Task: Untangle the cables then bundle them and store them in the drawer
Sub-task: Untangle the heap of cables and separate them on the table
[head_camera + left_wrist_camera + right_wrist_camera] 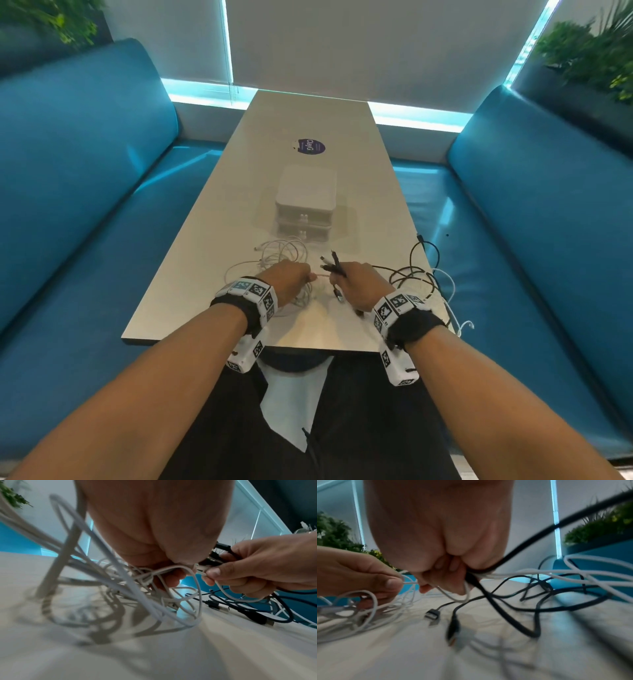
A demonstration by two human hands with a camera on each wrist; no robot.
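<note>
A tangle of white cables (281, 255) lies on the table in front of a small white drawer unit (305, 205). My left hand (291, 279) grips a bunch of these white cables (154, 574) just above the tabletop. My right hand (356, 282) holds several black cable ends (334, 265) that stick up past its fingers, and it also pinches a white cable (453, 597) that runs across to the left hand (359, 577). More black cables (418, 274) trail off to the right table edge. A black USB plug (432, 615) hangs below the right hand.
The long pale table (308, 120) carries a round purple sticker (310, 146) behind the drawer unit. Blue benches (85, 154) flank both sides. A white cable (455, 308) hangs over the right table edge. Plants stand in the far corners.
</note>
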